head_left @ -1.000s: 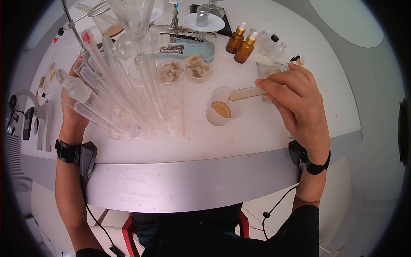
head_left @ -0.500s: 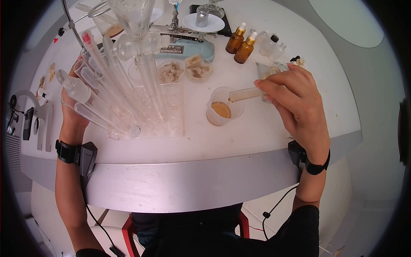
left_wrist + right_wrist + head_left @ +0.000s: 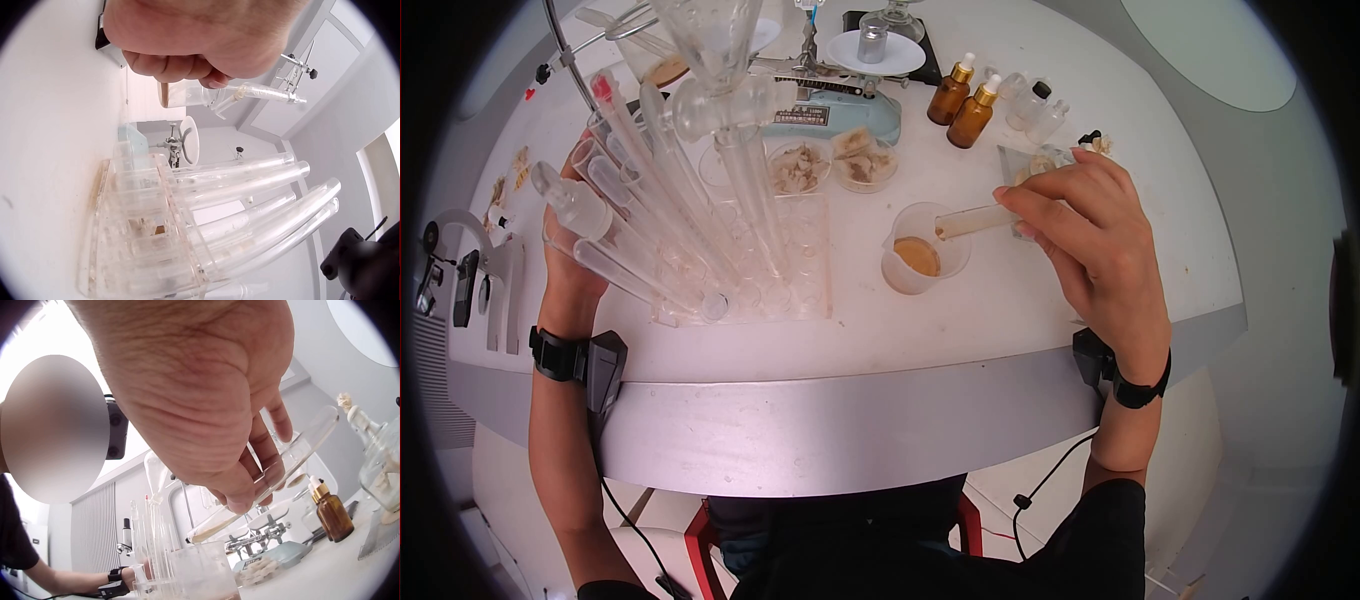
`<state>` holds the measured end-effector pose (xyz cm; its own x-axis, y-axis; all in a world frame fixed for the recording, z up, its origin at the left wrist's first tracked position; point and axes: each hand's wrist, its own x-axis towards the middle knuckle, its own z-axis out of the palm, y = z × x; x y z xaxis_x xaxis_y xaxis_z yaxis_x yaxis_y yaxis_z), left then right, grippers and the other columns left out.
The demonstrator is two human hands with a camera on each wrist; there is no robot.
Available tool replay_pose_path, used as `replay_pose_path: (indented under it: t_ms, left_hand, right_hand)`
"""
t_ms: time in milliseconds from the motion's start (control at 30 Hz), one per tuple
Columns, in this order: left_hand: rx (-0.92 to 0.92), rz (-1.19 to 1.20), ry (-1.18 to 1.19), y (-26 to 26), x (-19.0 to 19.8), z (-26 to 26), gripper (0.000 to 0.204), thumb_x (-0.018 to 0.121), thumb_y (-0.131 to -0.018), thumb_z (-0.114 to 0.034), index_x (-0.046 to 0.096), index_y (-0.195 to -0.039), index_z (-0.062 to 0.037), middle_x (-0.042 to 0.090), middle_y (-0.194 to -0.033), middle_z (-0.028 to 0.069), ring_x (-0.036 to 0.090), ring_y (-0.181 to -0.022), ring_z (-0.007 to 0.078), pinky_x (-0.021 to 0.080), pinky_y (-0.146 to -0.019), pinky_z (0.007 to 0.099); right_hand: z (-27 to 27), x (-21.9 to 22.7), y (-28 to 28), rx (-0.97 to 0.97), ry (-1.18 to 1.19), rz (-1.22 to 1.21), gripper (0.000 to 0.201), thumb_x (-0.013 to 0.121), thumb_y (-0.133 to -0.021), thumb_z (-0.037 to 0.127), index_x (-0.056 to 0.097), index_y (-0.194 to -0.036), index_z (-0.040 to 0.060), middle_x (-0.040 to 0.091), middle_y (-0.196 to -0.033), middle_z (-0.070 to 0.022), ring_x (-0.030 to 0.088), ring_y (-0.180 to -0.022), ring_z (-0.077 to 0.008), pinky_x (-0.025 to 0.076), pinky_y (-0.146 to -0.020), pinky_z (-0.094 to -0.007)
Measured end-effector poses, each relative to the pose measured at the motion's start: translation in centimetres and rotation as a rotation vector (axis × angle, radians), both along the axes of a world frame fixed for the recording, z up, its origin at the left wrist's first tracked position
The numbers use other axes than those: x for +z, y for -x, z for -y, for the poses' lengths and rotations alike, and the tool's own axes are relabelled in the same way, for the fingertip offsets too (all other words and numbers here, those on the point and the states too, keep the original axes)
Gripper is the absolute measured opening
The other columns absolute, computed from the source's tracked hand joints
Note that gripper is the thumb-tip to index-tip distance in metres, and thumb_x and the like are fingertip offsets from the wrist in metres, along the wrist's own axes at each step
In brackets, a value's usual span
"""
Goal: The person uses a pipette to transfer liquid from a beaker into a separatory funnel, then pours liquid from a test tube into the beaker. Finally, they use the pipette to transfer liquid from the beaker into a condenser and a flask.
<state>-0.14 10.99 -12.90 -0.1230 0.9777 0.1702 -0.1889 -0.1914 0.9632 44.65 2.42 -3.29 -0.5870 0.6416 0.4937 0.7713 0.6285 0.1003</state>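
Thumb and fingers of my right hand (image 3: pixel 1095 235) pinch a clear test tube (image 3: pixel 978 219). It tilts down to the left, its lower end over a translucent beaker (image 3: pixel 954 272) that stands on the table. Brownish liquid lies in the beaker, and some brownish content shows in the tube's lower part (image 3: pixel 215 531). Behind the tubes of a clear rack (image 3: pixel 815 300), my left hand (image 3: pixel 570 255) is partly hidden. In the left wrist view, that hand (image 3: pixel 200 37) has loosely bent fingers beside the rack, with nothing seen held.
A blue balance scale (image 3: pixel 875 115) and dishes with pale, fibrous scraps (image 3: pixel 800 167) stand behind. Amber dropper bottles (image 3: pixel 970 120) and small clear bottles (image 3: pixel 1048 120) are at the back right. A glass separating funnel (image 3: pixel 715 40) rises over the rack. The table's front edge (image 3: pixel 880 375) curves nearby.
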Motion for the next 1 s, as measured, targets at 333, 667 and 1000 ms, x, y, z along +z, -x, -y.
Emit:
replay_pose_path:
  t_ms: [333, 667, 1000]
  left_hand:
    - [-0.023, 0.017, 0.010, 1.3, -0.9, -1.0, 0.054, 0.052, -0.099, -0.021, 0.041, -0.149, -0.0030, 0.058, -0.133, 0.0086, 0.061, -0.114, 0.0179, 0.050, -0.098, 0.0310]
    - [0.005, -0.038, 0.009, 1.2, -0.8, -0.9, 0.056, 0.050, -0.099, -0.024, 0.040, -0.149, -0.0022, 0.057, -0.138, 0.0103, 0.060, -0.120, 0.0206, 0.048, -0.102, 0.0331]
    - [-0.013, -0.004, -0.014, 0.2, -0.1, -0.5, 0.056, 0.049, -0.100, -0.025, 0.040, -0.150, -0.0030, 0.053, -0.143, 0.0111, 0.057, -0.124, 0.0225, 0.047, -0.106, 0.0347]
  right_hand:
    - [0.0, -0.1, 0.0, -0.008, -0.015, 0.014, 0.034, 0.070, -0.074, -0.006, 0.074, -0.104, 0.0089, 0.069, -0.092, -0.0054, 0.065, -0.086, -0.0222, 0.046, -0.103, -0.0507]
    - [0.2, -0.1, 0.4, -0.003, -0.034, 0.019, 0.033, 0.068, -0.075, -0.007, 0.073, -0.103, 0.0084, 0.065, -0.091, -0.0058, 0.061, -0.083, -0.0242, 0.047, -0.103, -0.0473]
    - [0.3, 0.0, 0.7, -0.022, -0.109, 0.085, 0.039, 0.064, -0.069, -0.010, 0.073, -0.103, 0.0085, 0.065, -0.093, -0.0047, 0.062, -0.088, -0.0228, 0.047, -0.102, -0.0467]
